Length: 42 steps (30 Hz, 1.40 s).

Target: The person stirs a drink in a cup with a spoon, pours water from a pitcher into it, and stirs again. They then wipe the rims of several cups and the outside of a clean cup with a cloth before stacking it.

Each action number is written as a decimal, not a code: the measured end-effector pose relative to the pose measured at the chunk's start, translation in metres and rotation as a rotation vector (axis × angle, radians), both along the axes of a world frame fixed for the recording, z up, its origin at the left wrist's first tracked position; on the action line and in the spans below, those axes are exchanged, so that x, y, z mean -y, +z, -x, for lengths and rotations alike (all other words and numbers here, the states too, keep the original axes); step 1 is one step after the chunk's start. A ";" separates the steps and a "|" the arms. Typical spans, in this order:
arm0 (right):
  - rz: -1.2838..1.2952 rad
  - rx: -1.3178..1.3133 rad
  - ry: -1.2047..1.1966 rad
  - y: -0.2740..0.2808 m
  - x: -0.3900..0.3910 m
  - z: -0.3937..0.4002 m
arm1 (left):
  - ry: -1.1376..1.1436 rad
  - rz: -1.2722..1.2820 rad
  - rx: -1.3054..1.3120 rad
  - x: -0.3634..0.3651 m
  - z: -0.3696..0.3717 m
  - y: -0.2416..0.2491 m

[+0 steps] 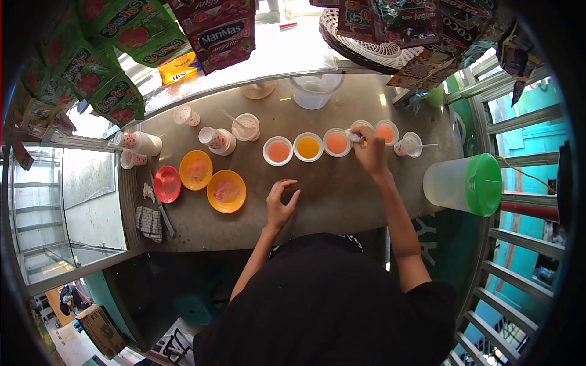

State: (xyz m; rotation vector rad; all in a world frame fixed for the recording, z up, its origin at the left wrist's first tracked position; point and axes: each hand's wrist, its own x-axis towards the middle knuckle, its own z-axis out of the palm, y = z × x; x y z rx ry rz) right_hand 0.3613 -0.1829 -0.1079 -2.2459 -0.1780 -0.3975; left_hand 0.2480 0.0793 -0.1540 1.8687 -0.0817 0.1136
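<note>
A row of several white cups of orange and yellow drink stands across the counter, from one orange cup [278,150] to a yellow cup [308,147] and on to the right. My right hand [368,149] is over the cup [361,127] near the row's right end, fingers closed on a small white object; what it is I cannot tell. My left hand [280,202] rests on the bare counter [342,195] in front of the row, fingers curled and apart, holding nothing.
Two orange lids [226,191] and a red lid [166,183] lie at the left beside patterned cups [218,140]. A clear jug with a green lid [464,184] lies at the right edge. A cup with a spoon [409,145] stands beyond the row. Drink-powder sachets [220,30] hang overhead.
</note>
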 end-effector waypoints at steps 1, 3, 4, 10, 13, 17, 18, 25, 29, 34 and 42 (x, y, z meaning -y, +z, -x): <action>0.039 -0.021 0.002 0.007 -0.001 0.009 | 0.007 0.000 -0.002 -0.001 0.001 0.000; 0.078 -0.046 0.009 0.014 -0.003 0.022 | 0.018 0.004 -0.021 -0.003 0.003 -0.001; 0.063 -0.049 0.019 0.016 -0.003 0.028 | 0.019 0.004 -0.024 -0.005 0.004 -0.002; 0.008 -0.096 -0.016 0.029 0.008 0.023 | 0.003 -0.008 -0.012 -0.004 0.001 -0.003; -0.007 -0.107 -0.003 0.030 0.010 -0.003 | -0.007 0.000 -0.015 0.000 -0.003 0.001; 0.098 -0.109 0.167 0.020 0.010 -0.032 | -0.024 0.005 0.007 0.003 -0.006 0.004; 0.096 -0.107 0.170 0.015 0.012 -0.036 | -0.022 0.021 0.014 0.003 -0.007 0.005; 0.176 -0.135 0.007 0.025 0.046 -0.031 | 0.025 -0.044 0.036 -0.015 0.000 0.001; 0.204 -0.159 -0.003 0.028 0.056 -0.015 | 0.046 -0.029 -0.019 -0.018 0.001 -0.002; 0.148 -0.135 -0.017 0.020 0.048 0.015 | 0.047 -0.006 -0.031 -0.012 -0.004 -0.001; 0.002 -0.101 0.002 0.029 0.013 0.044 | 0.021 0.043 -0.025 0.001 -0.004 0.002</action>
